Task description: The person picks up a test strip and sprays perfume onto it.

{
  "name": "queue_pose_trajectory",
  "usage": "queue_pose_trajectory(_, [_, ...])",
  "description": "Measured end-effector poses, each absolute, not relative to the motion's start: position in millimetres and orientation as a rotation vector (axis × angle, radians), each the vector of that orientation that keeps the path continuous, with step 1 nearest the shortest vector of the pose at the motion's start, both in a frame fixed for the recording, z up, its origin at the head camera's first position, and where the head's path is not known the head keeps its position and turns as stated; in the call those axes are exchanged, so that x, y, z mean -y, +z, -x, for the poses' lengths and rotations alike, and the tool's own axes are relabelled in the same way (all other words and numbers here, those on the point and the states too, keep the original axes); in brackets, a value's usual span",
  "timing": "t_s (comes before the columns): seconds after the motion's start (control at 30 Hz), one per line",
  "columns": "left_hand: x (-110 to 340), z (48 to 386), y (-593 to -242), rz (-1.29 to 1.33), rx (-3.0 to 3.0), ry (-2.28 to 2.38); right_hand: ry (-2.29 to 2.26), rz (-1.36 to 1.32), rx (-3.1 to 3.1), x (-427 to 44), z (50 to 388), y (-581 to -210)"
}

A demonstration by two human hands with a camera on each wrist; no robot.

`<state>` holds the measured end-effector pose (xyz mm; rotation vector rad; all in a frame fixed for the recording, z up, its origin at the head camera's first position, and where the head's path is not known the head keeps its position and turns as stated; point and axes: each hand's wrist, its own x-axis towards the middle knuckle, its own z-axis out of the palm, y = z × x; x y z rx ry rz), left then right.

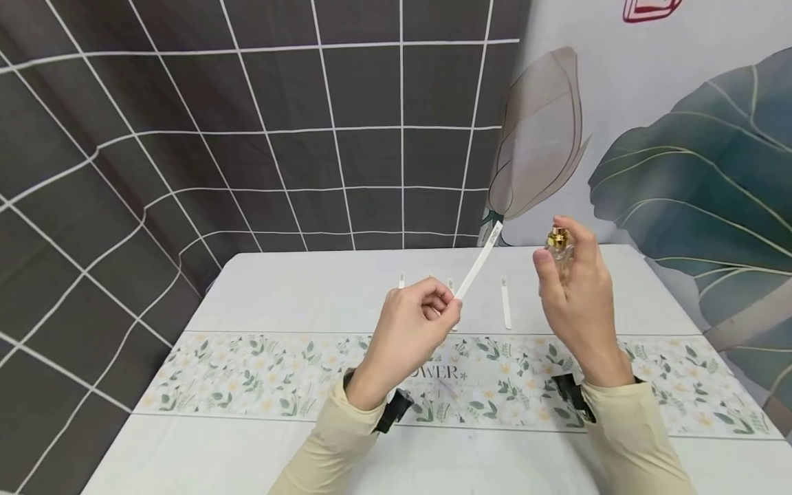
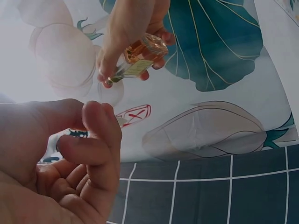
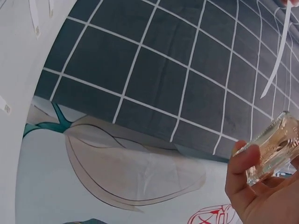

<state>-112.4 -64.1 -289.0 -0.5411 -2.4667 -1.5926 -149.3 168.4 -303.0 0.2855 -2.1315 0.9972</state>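
My left hand point(image 1: 408, 326) pinches the lower end of a white paper test strip point(image 1: 479, 265), which slants up to the right with small dark print near its tip. To its right, my right hand point(image 1: 581, 302) holds a clear glass perfume bottle point(image 1: 564, 265), index finger on top of the gold sprayer point(image 1: 557, 237). The sprayer faces left, apart from the strip. In the left wrist view the perfume bottle point(image 2: 140, 58) shows amber liquid and a pale label. The right wrist view shows the strip point(image 3: 278, 51) hanging near the bottle.
More white strips lie on the table, one point(image 1: 506, 304) between the hands and several partly behind the left hand. A flower-print band point(image 1: 247, 375) crosses the white table point(image 1: 297, 289). A dark grid curtain point(image 1: 365, 158) and a leaf-print cloth point(image 1: 711, 158) hang behind.
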Motion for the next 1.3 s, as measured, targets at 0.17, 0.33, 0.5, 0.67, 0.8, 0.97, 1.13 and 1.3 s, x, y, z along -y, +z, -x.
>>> queue_pose_trajectory(0.17, [67, 117, -292, 0.532, 2.445, -1.558, 1.027, -0.291, 2.159, -174, 147, -298])
queue_pose_trajectory(0.33, [69, 124, -295, 0.548, 2.378, -1.594, 1.109, -0.291, 2.264, -182, 145, -292])
queue_pose_trajectory(0.5, [69, 130, -297, 0.523, 2.346, -1.695, 1.138, -0.275, 2.324, -191, 146, -288])
queue_pose_trajectory(0.67, [66, 137, -302, 0.471, 2.386, -1.784, 1.115, -0.239, 2.402, -201, 149, -287])
queue_pose_trajectory(0.8, [59, 144, -312, 0.429, 2.397, -1.936, 1.017, -0.244, 2.54, -215, 150, -289])
queue_pose_trajectory(0.97, [48, 155, -329, 0.363, 2.36, -2.156, 0.944, -0.276, 2.684, -228, 153, -293])
queue_pose_trajectory(1.13, [41, 168, -347, 0.276, 2.438, -2.237, 0.908, -0.273, 2.754, -232, 159, -297])
queue_pose_trajectory(1.3, [34, 184, -365, 0.145, 2.641, -2.203, 0.895, -0.291, 2.794, -234, 163, -303])
